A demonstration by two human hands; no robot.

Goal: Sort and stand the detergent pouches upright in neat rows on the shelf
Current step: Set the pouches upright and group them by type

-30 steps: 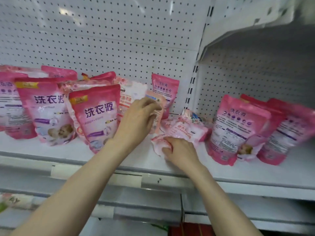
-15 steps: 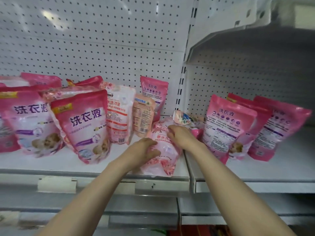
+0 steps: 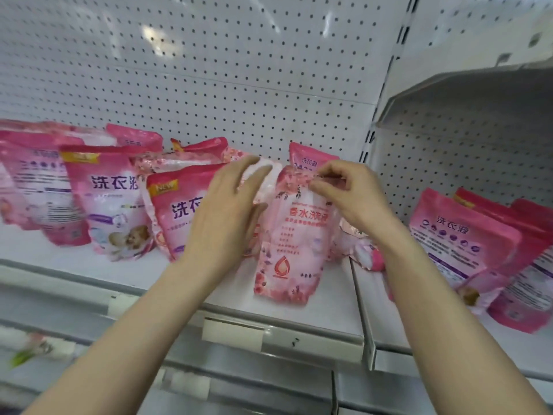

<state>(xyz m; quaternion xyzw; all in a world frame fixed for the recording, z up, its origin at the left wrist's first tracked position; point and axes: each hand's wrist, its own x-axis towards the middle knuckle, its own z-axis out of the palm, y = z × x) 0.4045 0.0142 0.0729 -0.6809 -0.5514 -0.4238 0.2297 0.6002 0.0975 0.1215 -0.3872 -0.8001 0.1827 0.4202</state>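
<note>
A pale pink floral pouch stands upright near the front of the white shelf. My right hand pinches its top edge. My left hand is spread with straight fingers just left of it, in front of a white pouch; whether it touches that pouch I cannot tell. Several darker pink pouches stand in a loose row to the left. Another pink pouch stands behind against the pegboard.
A pegboard wall backs the shelf. An upright divider separates a right bay, where pink pouches lean and a small one lies flat. A higher shelf overhangs the right bay. Price-tag rails run along the front edge.
The floral pouch was lying at the shelf front under both hands; now it stands upright. My right hand moved to its top edge, my left hand lifted off it to the left.
</note>
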